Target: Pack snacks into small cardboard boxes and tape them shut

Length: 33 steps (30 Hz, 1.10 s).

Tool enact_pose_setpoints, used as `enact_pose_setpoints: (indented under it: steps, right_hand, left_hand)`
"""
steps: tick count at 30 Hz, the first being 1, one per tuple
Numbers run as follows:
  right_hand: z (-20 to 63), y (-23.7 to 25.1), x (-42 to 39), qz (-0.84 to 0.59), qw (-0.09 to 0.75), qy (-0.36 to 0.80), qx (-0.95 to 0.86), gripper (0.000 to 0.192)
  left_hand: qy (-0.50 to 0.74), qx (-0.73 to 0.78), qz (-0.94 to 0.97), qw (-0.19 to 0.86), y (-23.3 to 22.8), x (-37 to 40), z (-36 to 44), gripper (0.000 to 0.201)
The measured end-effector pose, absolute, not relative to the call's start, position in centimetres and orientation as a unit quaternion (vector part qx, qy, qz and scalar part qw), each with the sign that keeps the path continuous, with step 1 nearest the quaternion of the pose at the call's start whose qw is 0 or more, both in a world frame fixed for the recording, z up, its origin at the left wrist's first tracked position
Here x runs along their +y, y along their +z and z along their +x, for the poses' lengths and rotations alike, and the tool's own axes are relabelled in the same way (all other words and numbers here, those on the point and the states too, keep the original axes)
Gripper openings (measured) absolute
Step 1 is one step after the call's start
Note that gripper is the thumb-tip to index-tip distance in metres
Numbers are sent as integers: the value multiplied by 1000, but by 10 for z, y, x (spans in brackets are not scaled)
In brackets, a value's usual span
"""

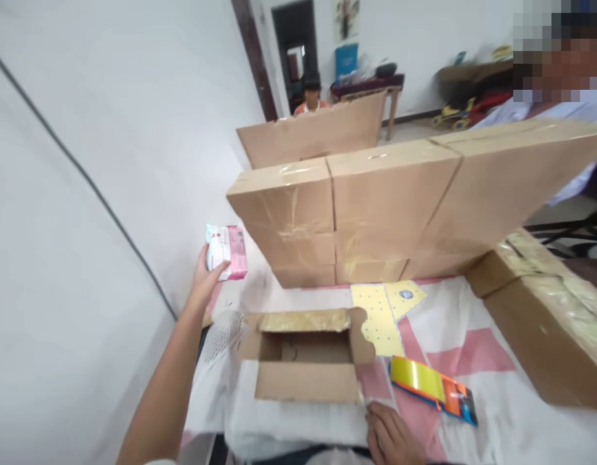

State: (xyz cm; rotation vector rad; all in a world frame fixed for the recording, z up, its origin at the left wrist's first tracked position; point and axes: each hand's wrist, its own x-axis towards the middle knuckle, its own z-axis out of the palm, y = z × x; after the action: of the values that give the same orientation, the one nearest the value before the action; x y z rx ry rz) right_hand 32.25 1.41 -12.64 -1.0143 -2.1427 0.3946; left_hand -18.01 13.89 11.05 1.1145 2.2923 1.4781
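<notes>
- The stack of taped cartons (376, 206) walls off the far side of your table; it leans toward you in this view, and a nudge from your reaching arm could, I judge, shift the nearest one.
- The long carton (545, 316) lies along the right edge, well apart from both of your hands.
- The open box (303, 361) sits in front of you with its flaps up and looks empty inside. Your right hand (390, 439) rests just beside its near right corner; whether its fingers are spread or closed you cannot tell from here.
- The tape dispenser (434, 387) lies on the cloth (473, 361) near that hand, close enough to be knocked.
- Your left hand (206, 278) is pinching the pink packet (227, 252), thumb against its front, held in the air left of the stack and above the table edge; a loose grip could drop it off the table.
- Print on the packet is too blurred to read.
</notes>
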Motion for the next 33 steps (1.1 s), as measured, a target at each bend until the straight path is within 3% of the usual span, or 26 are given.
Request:
enact_pose_setpoints:
  steps: [3,5,8,10,13,17,20,28,33]
  right_hand:
    - [325,-131,18,-369,332,95,-863,22]
    - [324,-127,15,-378,321,88,-864,21]
    - [322,-120,11,-386,306,88,-866,21]
    - [321,-118,9,-392,300,90,-865,22]
    - [322,-118,9,-382,316,95,-863,21]
    - [325,-115,9,-351,361,99,-859,20]
    - [326,-113,8,-340,366,103,-860,21]
    - [321,-115,9,-344,386,79,-852,18]
    - [321,-115,8,-349,388,78,-850,18]
  left_hand:
    - [402,778,479,-60,122,72,-139,94]
    - [327,769,539,-102,130,42,-107,83]
    - [223,732,641,-59,141,22,-68,47]
    - [145,697,702,-5,143,23,-49,35]
    - [42,608,793,22,144,26,-31,45]
    - [-23,451,885,-113,148,10,-22,77]
    - [-50,420,887,-186,151,-9,-17,87]
    - [-3,483,869,-108,129,-8,-15,65]
    - [-13,513,851,-117,128,-4,-20,66]
